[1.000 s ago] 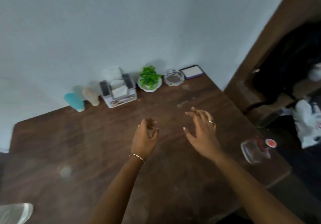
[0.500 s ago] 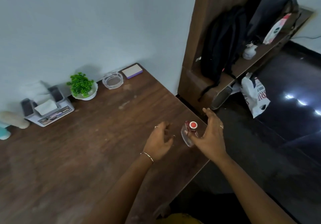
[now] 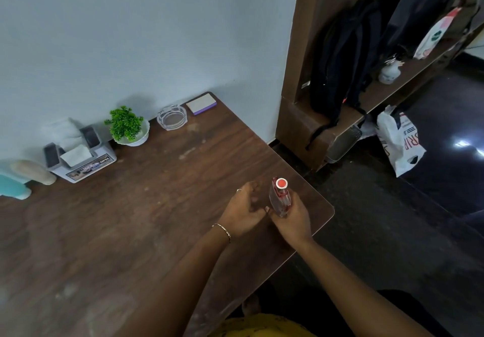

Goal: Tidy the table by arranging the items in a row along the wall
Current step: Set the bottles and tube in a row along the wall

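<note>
Table (image 3: 131, 219): broad bare wood from centre out to 9 o'clock, open to a hand. Obstacles line the wall (image 3: 131, 35) from 9 to 12 o'clock: teal bottle (image 3: 11, 187), beige bottle (image 3: 34, 171), tissue holder (image 3: 78, 157), potted plant (image 3: 128, 127), glass ashtray (image 3: 172, 117), purple-edged pad (image 3: 201, 104).

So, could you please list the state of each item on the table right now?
Glass bottle: upright, gripped by the right hand.
Left hand: beside the bottle, holding nothing.
Ashtray: empty, by the wall.
Plant: upright in its bowl.
Tissue box: tissue sticking out.
</note>
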The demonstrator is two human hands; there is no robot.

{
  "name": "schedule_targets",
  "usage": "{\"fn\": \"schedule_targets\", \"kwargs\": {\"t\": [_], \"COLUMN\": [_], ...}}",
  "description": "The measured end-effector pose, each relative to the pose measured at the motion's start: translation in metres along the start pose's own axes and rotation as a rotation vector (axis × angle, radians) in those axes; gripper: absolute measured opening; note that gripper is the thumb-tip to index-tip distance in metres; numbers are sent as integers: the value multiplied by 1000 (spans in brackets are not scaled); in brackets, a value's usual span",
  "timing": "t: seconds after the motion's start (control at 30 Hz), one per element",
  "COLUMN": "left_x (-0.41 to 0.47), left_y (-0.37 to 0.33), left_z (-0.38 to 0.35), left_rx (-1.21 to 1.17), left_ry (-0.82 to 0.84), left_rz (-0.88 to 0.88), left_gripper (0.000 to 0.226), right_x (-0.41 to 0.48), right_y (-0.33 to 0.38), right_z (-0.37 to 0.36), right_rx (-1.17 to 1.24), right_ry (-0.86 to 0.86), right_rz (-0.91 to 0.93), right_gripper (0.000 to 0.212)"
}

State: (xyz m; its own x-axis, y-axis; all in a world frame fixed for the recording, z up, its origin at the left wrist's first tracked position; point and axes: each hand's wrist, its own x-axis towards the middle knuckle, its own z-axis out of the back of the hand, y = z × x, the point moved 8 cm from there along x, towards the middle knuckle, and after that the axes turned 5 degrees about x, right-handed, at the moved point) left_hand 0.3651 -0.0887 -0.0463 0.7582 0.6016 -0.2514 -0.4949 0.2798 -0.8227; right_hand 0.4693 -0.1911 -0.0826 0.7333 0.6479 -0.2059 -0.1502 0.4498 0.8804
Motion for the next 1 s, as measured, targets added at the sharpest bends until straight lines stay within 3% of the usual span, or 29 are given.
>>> {"fn": "schedule_targets", "kwargs": {"t": [0.13,0.27,0.43,0.57,0.67,0.83,1.0], "left_x": [-2,-5,-9,-19,-29,-58,-112], "left_y": [0,0,4,11,20,53,96], "left_z": [3,7,18,41,67,125,186], "left_rx": [10,10,-16,-85,-93,-131,-227], "left_ry": [-32,-68,-94,-169,-255,-421,-590], "left_rz": [-27,-38,-35,-33,-30,35,121], "left_gripper": [58,57,54,53,65,78,68], "right_x": [3,8,8,8,5,-13,-46], "right_y": [6,11,17,37,61,118,163], "right_z": [3,6,-2,-36,-69,-131,-204], "right_rx": [-1,9,50,43,-16,29,100], "right_ry": [-58,-34,8,154,279,475,700], "right_rz": [22,44,47,71,98,216,275], "right_gripper": [49,22,24,18,19,35,39]}}
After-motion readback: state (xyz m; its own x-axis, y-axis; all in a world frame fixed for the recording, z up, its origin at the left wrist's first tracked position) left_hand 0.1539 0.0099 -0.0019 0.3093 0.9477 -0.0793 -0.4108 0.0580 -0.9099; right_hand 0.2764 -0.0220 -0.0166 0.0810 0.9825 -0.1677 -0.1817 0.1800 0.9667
